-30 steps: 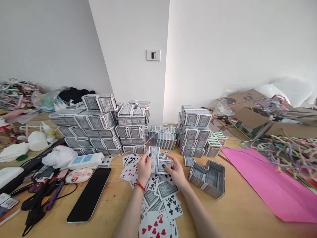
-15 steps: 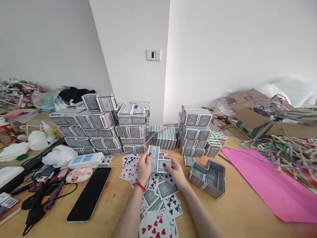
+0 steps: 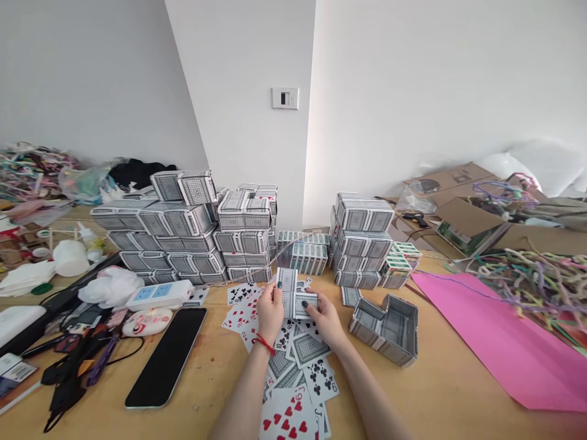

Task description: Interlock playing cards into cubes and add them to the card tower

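Note:
My left hand (image 3: pixel 271 311) is closed on patterned grey-backed playing cards (image 3: pixel 287 281), thumb on the upright part. My right hand (image 3: pixel 326 319) pinches a playing card (image 3: pixel 302 302) lying sideways against them, so the pieces form an L; whether they are joined I cannot tell. Below my hands spreads a pile of loose playing cards (image 3: pixel 312 349), some face up, some back up. To the right of my right hand sits an open box made of cards (image 3: pixel 389 336), with a small card piece (image 3: pixel 351 296) behind it.
Stacks of card-built blocks stand at the back left (image 3: pixel 178 220), centre (image 3: pixel 243 244) and right (image 3: pixel 364 244), with green card boxes (image 3: pixel 309 256) between. A phone (image 3: pixel 167 357) and a glue gun (image 3: pixel 73 366) lie left, pink paper (image 3: pixel 499 342) right.
My left hand and the upright cards have shifted slightly right, closer to my right hand. My right hand stays nearly in place, still pinching the sideways card.

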A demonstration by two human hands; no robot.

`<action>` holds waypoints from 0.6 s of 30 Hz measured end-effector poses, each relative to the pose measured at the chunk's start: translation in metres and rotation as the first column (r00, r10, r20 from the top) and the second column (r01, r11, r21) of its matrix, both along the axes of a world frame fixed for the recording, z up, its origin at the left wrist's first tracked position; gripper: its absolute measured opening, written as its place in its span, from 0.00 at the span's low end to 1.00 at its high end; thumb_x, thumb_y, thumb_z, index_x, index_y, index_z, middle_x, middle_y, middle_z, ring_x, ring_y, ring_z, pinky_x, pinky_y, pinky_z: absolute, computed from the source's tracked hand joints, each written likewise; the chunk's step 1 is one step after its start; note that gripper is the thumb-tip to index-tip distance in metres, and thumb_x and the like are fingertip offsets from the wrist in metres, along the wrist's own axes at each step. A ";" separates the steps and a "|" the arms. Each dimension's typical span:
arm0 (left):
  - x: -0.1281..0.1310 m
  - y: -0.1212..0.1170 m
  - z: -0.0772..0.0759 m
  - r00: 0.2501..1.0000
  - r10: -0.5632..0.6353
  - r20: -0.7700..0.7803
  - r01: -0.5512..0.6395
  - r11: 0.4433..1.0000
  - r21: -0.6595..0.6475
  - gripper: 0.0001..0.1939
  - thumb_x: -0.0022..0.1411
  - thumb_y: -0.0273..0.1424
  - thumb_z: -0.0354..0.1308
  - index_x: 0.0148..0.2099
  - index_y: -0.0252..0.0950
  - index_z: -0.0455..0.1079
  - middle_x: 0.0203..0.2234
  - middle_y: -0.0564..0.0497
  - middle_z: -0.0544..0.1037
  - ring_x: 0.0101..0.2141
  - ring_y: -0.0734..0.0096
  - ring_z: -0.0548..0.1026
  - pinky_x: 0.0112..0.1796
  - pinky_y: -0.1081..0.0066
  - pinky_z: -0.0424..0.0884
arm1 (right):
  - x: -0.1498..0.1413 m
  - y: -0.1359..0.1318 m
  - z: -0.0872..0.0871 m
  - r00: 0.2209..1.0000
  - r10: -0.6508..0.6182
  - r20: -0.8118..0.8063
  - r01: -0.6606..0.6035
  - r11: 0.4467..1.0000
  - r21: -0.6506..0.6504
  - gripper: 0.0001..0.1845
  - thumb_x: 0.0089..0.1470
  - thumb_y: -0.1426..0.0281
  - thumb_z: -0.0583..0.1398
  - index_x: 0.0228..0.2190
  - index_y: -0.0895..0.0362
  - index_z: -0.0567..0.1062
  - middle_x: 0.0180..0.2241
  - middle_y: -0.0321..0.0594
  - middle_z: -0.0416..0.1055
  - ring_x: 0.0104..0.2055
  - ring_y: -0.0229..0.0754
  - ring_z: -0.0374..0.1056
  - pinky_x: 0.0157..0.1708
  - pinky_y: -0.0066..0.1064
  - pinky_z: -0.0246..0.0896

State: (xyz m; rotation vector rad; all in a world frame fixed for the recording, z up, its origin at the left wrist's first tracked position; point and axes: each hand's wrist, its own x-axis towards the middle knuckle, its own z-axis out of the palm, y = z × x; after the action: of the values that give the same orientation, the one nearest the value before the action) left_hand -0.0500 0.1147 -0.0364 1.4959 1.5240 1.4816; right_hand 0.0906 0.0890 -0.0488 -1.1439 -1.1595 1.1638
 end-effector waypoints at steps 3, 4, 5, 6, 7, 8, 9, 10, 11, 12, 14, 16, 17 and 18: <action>0.002 0.000 0.000 0.999 -0.010 0.039 0.011 1.000 -0.021 0.13 0.58 0.37 0.47 0.35 0.35 0.68 0.20 0.53 0.69 0.19 0.74 0.62 0.22 0.74 0.57 | -0.001 0.002 -0.001 0.998 -0.046 0.036 0.045 0.999 0.018 0.28 0.42 0.60 0.60 0.46 0.59 0.68 0.35 0.42 0.72 0.34 0.44 0.67 0.33 0.34 0.63; 0.002 0.000 0.000 0.998 -0.024 0.055 0.026 0.999 -0.024 0.13 0.57 0.37 0.47 0.35 0.35 0.68 0.20 0.53 0.69 0.19 0.74 0.62 0.22 0.74 0.57 | -0.001 0.002 -0.001 0.997 -0.063 0.046 0.062 0.998 0.022 0.28 0.43 0.59 0.60 0.46 0.58 0.68 0.35 0.42 0.72 0.34 0.45 0.68 0.33 0.34 0.63; 0.002 0.001 0.000 0.997 -0.039 0.073 0.041 0.999 -0.023 0.12 0.57 0.38 0.48 0.34 0.36 0.67 0.21 0.52 0.69 0.20 0.73 0.63 0.23 0.74 0.58 | -0.001 0.002 -0.001 0.995 -0.085 0.051 0.084 0.996 0.028 0.29 0.44 0.58 0.59 0.47 0.58 0.67 0.34 0.42 0.73 0.34 0.45 0.68 0.34 0.34 0.63; 0.002 0.001 0.000 0.994 -0.051 0.092 0.053 0.998 -0.019 0.12 0.57 0.38 0.48 0.34 0.36 0.67 0.22 0.52 0.70 0.22 0.73 0.64 0.24 0.74 0.59 | 0.000 0.003 -0.001 0.992 -0.114 0.053 0.112 0.993 0.040 0.29 0.45 0.58 0.58 0.48 0.58 0.67 0.34 0.42 0.73 0.35 0.45 0.68 0.34 0.34 0.63; 0.001 0.002 -0.001 0.992 -0.057 0.113 0.059 0.998 -0.014 0.11 0.57 0.38 0.49 0.34 0.36 0.67 0.23 0.52 0.71 0.24 0.72 0.66 0.26 0.74 0.60 | 0.001 0.002 -0.001 0.987 -0.152 0.053 0.149 0.987 0.056 0.28 0.46 0.58 0.56 0.49 0.57 0.66 0.35 0.42 0.73 0.36 0.45 0.68 0.35 0.34 0.63; 0.001 0.003 -0.001 0.989 -0.054 0.140 0.056 0.998 -0.011 0.11 0.56 0.38 0.49 0.34 0.37 0.67 0.25 0.51 0.71 0.26 0.71 0.67 0.28 0.74 0.61 | 0.002 0.002 -0.001 0.979 -0.196 0.052 0.192 0.978 0.075 0.28 0.48 0.58 0.55 0.49 0.57 0.65 0.36 0.43 0.73 0.37 0.46 0.68 0.36 0.34 0.63; 0.000 0.004 -0.001 0.984 -0.044 0.173 0.047 0.999 -0.016 0.11 0.56 0.38 0.50 0.35 0.37 0.67 0.25 0.51 0.71 0.26 0.71 0.68 0.28 0.74 0.62 | 0.003 0.002 -0.001 0.971 -0.235 0.052 0.230 0.969 0.090 0.27 0.50 0.58 0.53 0.50 0.57 0.63 0.37 0.43 0.73 0.38 0.45 0.68 0.37 0.34 0.62; -0.001 0.004 0.000 0.976 -0.033 0.215 0.040 0.999 -0.028 0.11 0.56 0.38 0.50 0.35 0.37 0.66 0.25 0.51 0.71 0.26 0.71 0.68 0.28 0.74 0.62 | 0.005 0.002 -0.002 0.962 -0.267 0.059 0.261 0.960 0.100 0.27 0.51 0.59 0.52 0.51 0.56 0.62 0.38 0.44 0.72 0.39 0.45 0.68 0.37 0.34 0.62; -0.002 0.005 0.000 0.964 -0.025 0.263 0.038 0.998 -0.045 0.11 0.55 0.38 0.51 0.35 0.37 0.66 0.23 0.53 0.70 0.24 0.72 0.67 0.26 0.74 0.62 | 0.007 0.002 -0.003 0.953 -0.292 0.077 0.284 0.953 0.107 0.26 0.52 0.60 0.50 0.51 0.57 0.61 0.38 0.45 0.72 0.39 0.45 0.68 0.38 0.35 0.62; -0.003 0.005 0.001 0.949 -0.022 0.315 0.044 0.997 -0.064 0.11 0.55 0.39 0.50 0.35 0.37 0.65 0.21 0.54 0.68 0.21 0.74 0.66 0.24 0.75 0.62 | 0.008 0.001 -0.004 0.944 -0.311 0.111 0.299 0.947 0.114 0.25 0.52 0.61 0.50 0.51 0.57 0.61 0.38 0.45 0.71 0.39 0.45 0.68 0.38 0.35 0.62; -0.005 0.005 0.003 0.910 -0.028 0.414 0.073 0.993 -0.093 0.11 0.55 0.40 0.50 0.35 0.37 0.63 0.17 0.58 0.64 0.15 0.77 0.61 0.19 0.76 0.60 | 0.010 0.001 -0.005 0.910 -0.338 0.239 0.311 0.939 0.145 0.23 0.51 0.64 0.50 0.49 0.59 0.63 0.38 0.46 0.71 0.40 0.46 0.66 0.41 0.37 0.60; -0.005 0.006 0.005 0.868 -0.036 0.496 0.098 0.990 -0.100 0.12 0.55 0.40 0.50 0.35 0.37 0.62 0.17 0.59 0.63 0.15 0.78 0.61 0.16 0.77 0.60 | 0.010 0.001 -0.003 0.843 -0.332 0.423 0.282 0.943 0.177 0.21 0.49 0.66 0.53 0.45 0.60 0.66 0.38 0.47 0.70 0.43 0.48 0.64 0.44 0.39 0.57; -0.005 0.006 0.006 0.847 -0.041 0.530 0.110 0.989 -0.100 0.12 0.54 0.40 0.50 0.36 0.37 0.62 0.18 0.58 0.65 0.16 0.78 0.62 0.16 0.77 0.61 | 0.010 0.000 0.000 0.804 -0.299 0.514 0.242 0.954 0.175 0.21 0.47 0.65 0.54 0.44 0.60 0.68 0.38 0.47 0.70 0.44 0.49 0.63 0.45 0.39 0.56; -0.006 0.007 0.006 0.827 -0.047 0.560 0.122 0.988 -0.098 0.13 0.54 0.40 0.51 0.37 0.37 0.62 0.21 0.57 0.67 0.18 0.77 0.65 0.17 0.77 0.62 | 0.010 -0.001 0.003 0.765 -0.245 0.595 0.188 0.970 0.157 0.21 0.45 0.65 0.57 0.42 0.60 0.69 0.38 0.47 0.70 0.44 0.50 0.61 0.45 0.39 0.55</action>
State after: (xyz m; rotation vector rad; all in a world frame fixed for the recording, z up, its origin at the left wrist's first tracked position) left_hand -0.0556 0.1213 -0.0304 0.9192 1.1507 1.5529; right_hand 0.1005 0.0879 -0.0462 -1.6040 -1.4939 0.5510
